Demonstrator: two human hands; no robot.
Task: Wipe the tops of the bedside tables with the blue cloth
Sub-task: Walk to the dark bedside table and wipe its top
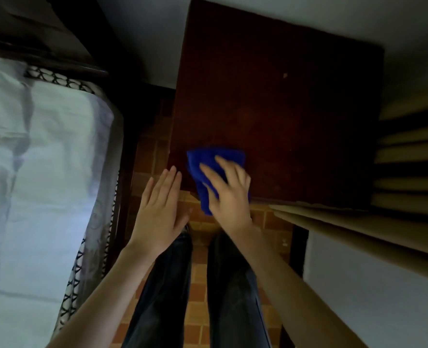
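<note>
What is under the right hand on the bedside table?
The blue cloth lies under the right hand, pressed on the near-left corner of the bedside table. The cloth's middle and the wood beneath are covered.

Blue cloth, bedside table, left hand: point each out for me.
blue cloth point(202, 159), head view, bare upper-left part.
bedside table point(283, 116), head view, bare middle of its top.
left hand point(159, 209), head view, back of hand.

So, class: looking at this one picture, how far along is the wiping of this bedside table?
Done: nothing can be confirmed; the dark top shows no clear wiped streak. In hand: the right hand presses the blue cloth on the near left corner of the table, while the left hand hovers open beside it. Left: most of the top, including a pale speck near the back.
</note>
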